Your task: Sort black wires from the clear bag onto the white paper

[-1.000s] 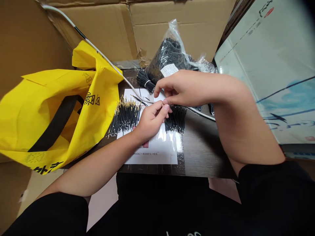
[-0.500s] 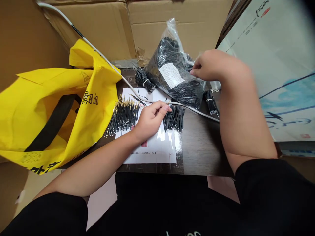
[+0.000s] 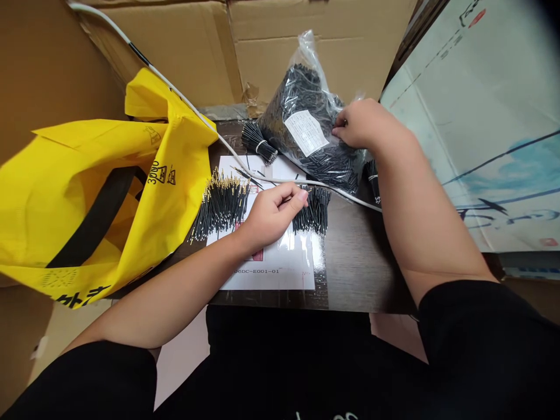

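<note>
My left hand [image 3: 273, 213] is closed over the paper sheet [image 3: 284, 274], with a small gold-coloured tip showing at its fingers; what it grips is mostly hidden. Beside it on the right lies a pile of short black wires [image 3: 315, 213]. Another pile, with gold tips [image 3: 221, 204], is to its left. At the right side of a clear plastic bag [image 3: 326, 160] full of black pieces, my right hand [image 3: 356, 123] has its fingers pinched together; anything between them is too small to make out.
A yellow bag [image 3: 175, 192] stands at the left. One white cable [image 3: 227, 149] crosses the table [image 3: 363, 256]. Tied black bundles [image 3: 259, 143] [image 3: 371, 179] flank the clear bag. Cardboard [image 3: 306, 23] is behind, and a printed panel [image 3: 494, 134] at the right.
My right hand has moved left and slightly down, nearer the middle of the clear bag. My left hand has turned slightly and shifted a little right, covering more of the gold-coloured tip.
</note>
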